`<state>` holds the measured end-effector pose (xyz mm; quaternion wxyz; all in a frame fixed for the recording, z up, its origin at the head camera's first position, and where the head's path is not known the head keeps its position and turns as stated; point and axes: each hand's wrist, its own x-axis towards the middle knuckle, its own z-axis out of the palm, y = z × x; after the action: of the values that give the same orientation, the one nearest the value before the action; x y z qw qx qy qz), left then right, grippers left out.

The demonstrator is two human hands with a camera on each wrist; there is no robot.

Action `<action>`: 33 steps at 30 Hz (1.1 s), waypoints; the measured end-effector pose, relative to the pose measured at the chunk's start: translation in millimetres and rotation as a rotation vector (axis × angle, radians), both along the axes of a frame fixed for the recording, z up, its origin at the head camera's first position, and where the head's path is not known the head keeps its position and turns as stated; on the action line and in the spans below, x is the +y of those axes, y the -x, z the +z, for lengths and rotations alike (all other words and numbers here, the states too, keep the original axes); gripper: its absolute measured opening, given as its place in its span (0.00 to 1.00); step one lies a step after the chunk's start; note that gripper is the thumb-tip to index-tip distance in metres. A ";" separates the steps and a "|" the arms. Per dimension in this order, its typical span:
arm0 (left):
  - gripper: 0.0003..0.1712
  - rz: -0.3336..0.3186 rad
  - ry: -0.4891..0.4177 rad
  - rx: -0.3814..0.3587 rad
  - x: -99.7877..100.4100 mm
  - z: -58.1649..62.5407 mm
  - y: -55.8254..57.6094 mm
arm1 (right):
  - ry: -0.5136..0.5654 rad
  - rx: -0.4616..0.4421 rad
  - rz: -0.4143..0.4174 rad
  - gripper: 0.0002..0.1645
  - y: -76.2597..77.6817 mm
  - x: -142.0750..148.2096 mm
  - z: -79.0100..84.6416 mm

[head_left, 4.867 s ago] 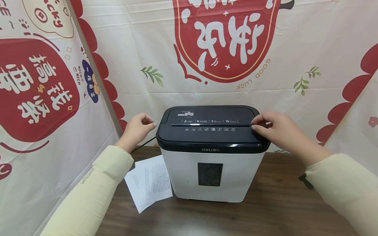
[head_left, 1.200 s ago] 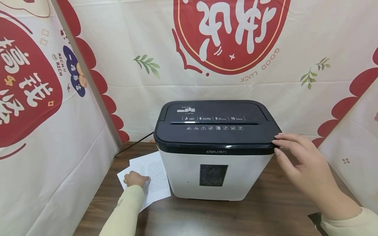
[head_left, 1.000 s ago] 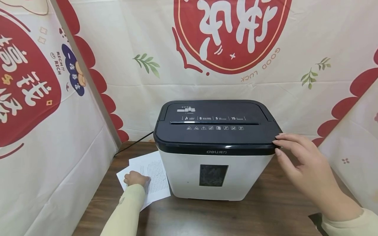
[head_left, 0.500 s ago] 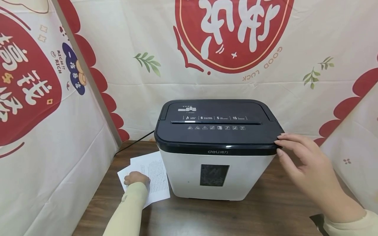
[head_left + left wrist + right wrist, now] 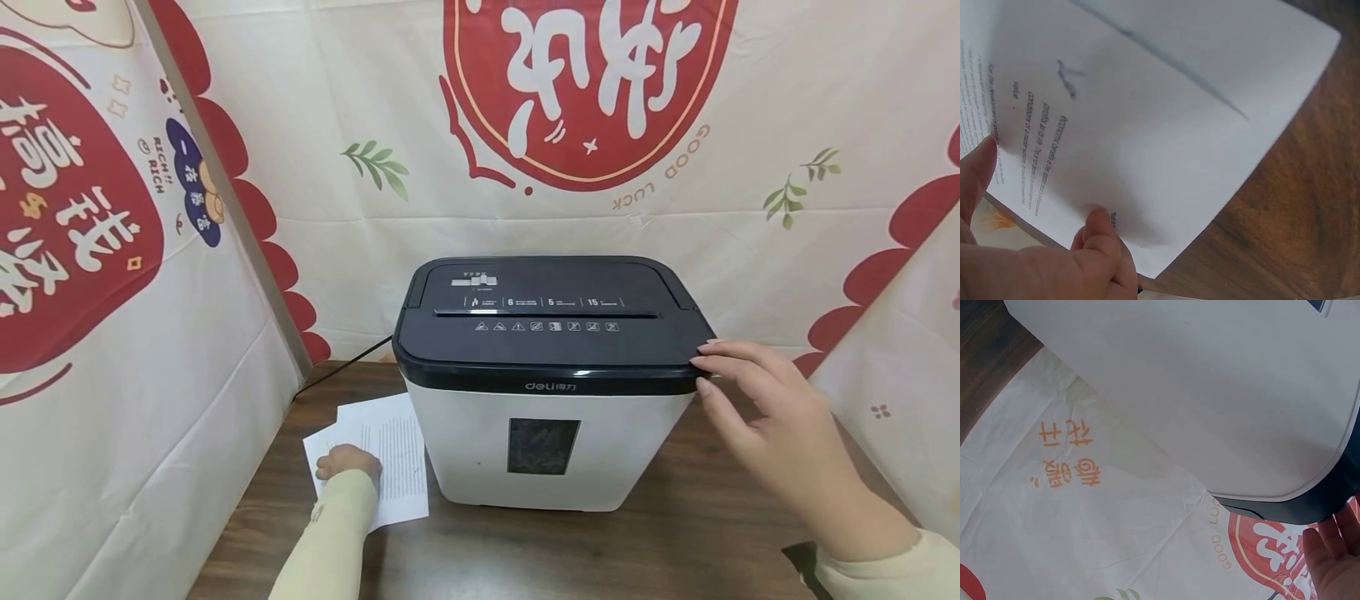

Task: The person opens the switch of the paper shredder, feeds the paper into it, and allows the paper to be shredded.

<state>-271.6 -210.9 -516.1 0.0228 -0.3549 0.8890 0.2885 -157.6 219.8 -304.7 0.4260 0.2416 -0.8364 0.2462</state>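
Observation:
A paper shredder (image 5: pixel 472 442) with a white body and a black lid (image 5: pixel 480 350) stands upright in the head view. A narrow slot crosses its lid. To its left, overlapping printed sheets of paper (image 5: pixel 401 467) lie on the table. My left hand (image 5: pixel 348 462) rests on these sheets. In the left wrist view, its thumb and bent fingertips touch a sheet (image 5: pixel 1166 125) from above, apart from each other; the sheet carries a dark pen stroke. My right hand (image 5: pixel 780 425) touches the lid's front right corner with its fingertips, fingers spread and holding nothing. The right wrist view shows fingertips at the black edge (image 5: pixel 1310 509).
The brown wooden table (image 5: pixel 525 558) extends in front of the shredder. A black cord (image 5: pixel 341 367) runs from its left side toward the left wall. Printed cloth (image 5: pixel 562 229) hangs behind and on both sides.
My left hand came down from beside the lid onto the sheets, and the upper sheet has since turned slightly. My right hand moved from the slot's right end to the lid's front right corner.

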 end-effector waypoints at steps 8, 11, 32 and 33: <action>0.34 0.015 -0.012 -0.018 -1.1 -0.9 -2.7 | -0.019 -0.039 0.001 0.17 0.0 -1.6 1.2; 0.35 0.016 0.007 -0.015 -1.4 -1.7 -1.8 | -0.015 -0.038 0.002 0.16 -0.4 -1.5 1.1; 0.34 0.026 0.023 -0.055 -1.4 -2.3 4.0 | -0.005 -0.026 -0.005 0.19 -1.7 -0.6 2.4; 0.34 0.023 0.025 -0.058 -1.7 -1.9 3.8 | -0.006 -0.027 -0.006 0.19 -1.6 -0.6 2.2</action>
<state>-275.4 -212.6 -518.0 0.0406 -0.3736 0.8873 0.2673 -156.0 219.3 -302.5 0.4145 0.2372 -0.8436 0.2456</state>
